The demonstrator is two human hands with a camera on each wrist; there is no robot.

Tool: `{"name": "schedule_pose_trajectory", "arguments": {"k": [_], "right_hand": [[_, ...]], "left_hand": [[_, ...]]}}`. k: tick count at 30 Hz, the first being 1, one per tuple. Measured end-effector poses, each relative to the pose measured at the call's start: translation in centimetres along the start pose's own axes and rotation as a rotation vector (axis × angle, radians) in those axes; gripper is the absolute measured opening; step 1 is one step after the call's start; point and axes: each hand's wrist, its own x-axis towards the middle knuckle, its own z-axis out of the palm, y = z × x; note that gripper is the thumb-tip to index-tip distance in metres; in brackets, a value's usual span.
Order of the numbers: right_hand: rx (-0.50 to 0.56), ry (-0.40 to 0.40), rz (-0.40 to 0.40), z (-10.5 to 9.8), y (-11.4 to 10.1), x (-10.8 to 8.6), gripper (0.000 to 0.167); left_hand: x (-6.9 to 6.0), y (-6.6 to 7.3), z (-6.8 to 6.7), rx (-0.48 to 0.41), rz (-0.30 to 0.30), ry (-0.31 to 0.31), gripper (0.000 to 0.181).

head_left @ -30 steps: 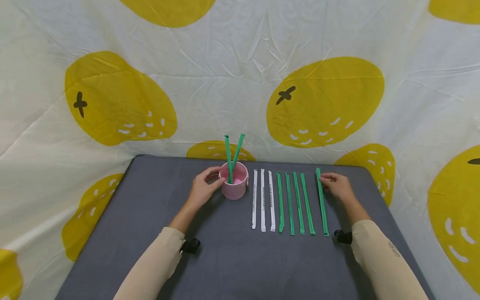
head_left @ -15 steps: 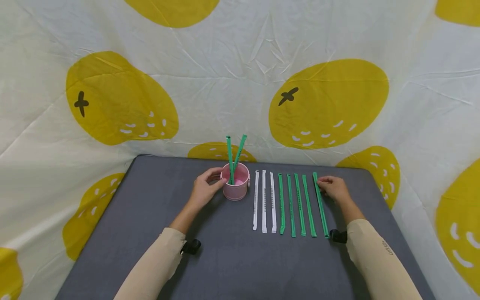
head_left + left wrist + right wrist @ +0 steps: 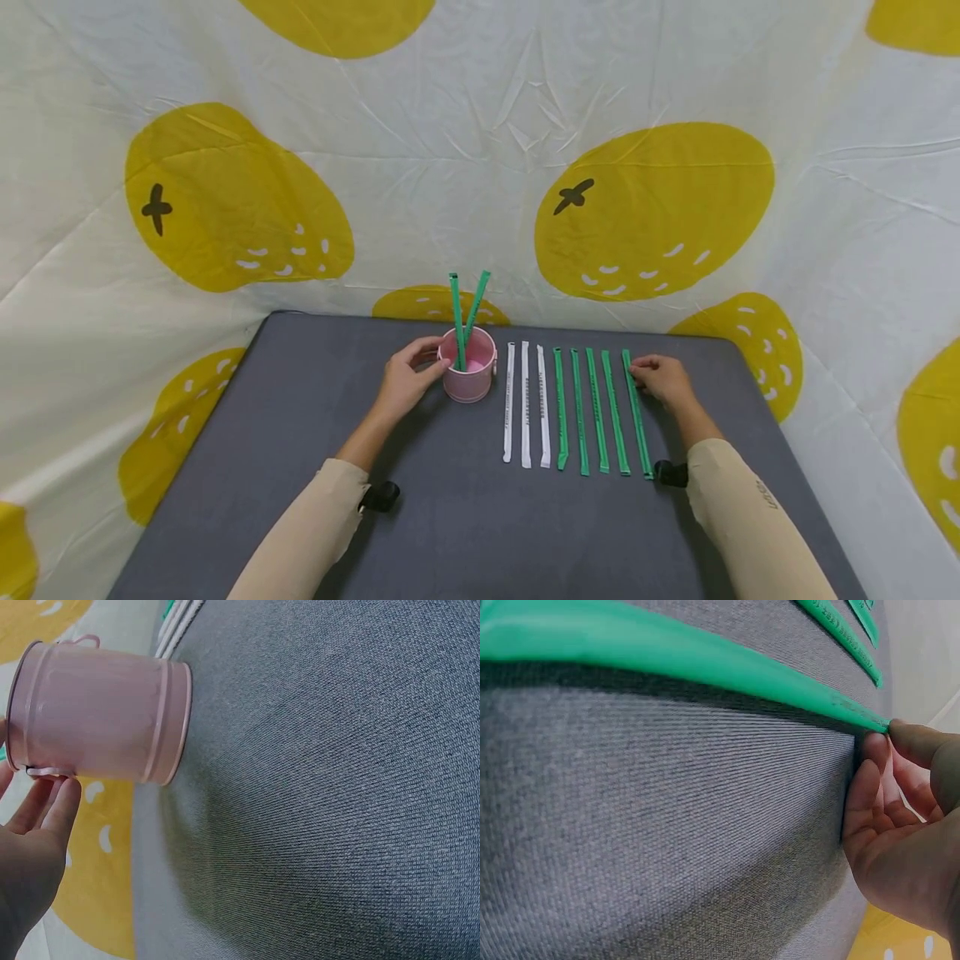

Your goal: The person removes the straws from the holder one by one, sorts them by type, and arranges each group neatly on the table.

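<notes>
My left hand (image 3: pixel 407 377) holds the side of a small pink bucket (image 3: pixel 467 385) at its rim and side ear. In the left wrist view, the thumb touches that ear on the bucket (image 3: pixel 97 712). Two green wrapped straws (image 3: pixel 457 312) lean upright inside the bucket. With thumb and fingertips, my right hand (image 3: pixel 663 379) pinches the far end of another green wrapped straw (image 3: pixel 638 417), the rightmost in a row. In the right wrist view, this straw (image 3: pixel 705 660) runs along the table, with a thin shadow beneath it.
Left of the held straw lie several green wrapped straws (image 3: pixel 597 412), then three white wrapped straws (image 3: pixel 526 408), roughly parallel. All are on a dark grey table (image 3: pixel 480 533). Behind it hangs a white cloth (image 3: pixel 450 208) printed with yellow fruit.
My right hand has brought the green straw leftward, closer to the row and more in line with it. The left hand stays at the bucket.
</notes>
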Motion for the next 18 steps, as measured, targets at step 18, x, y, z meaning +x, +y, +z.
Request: {"name": "schedule_pose_trajectory", "arguments": {"k": [18], "right_hand": [[-0.025,0.033,0.014,0.46,-0.35,0.04,0.034]], "left_hand": [[-0.09,-0.23,-0.05,0.021,0.011,-0.003,0.041]]}}
